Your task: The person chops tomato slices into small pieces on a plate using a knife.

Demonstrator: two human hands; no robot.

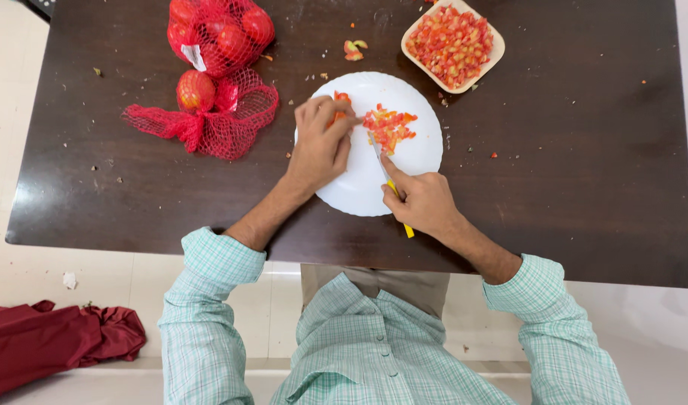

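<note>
The left hand reached in from the lower left with its forearm angled up across the dark brown wooden table, palm down, its fingers bunched and pinching a small orange-red tomato piece against the round white plate. The right hand came in from the lower right, wrist bent inward, its grip closed around the yellow handle of a small knife; the index finger lay stretched along the back of the blade, which pointed up toward the pile of diced tomato heaped near the middle of the plate, just right of the left fingertips.

There was one plate and one knife. One square cream-coloured dish stood near the table's far edge, right of the plate and apart from it, filled with chopped tomato. One red mesh net bag lay to the left, well apart from the plate, with several whole red tomatoes inside; their exact number could not be told through the netting. A couple of tomato scraps lay between the bag and the dish. A dark red cloth lay crumpled on the pale floor at lower left.
</note>
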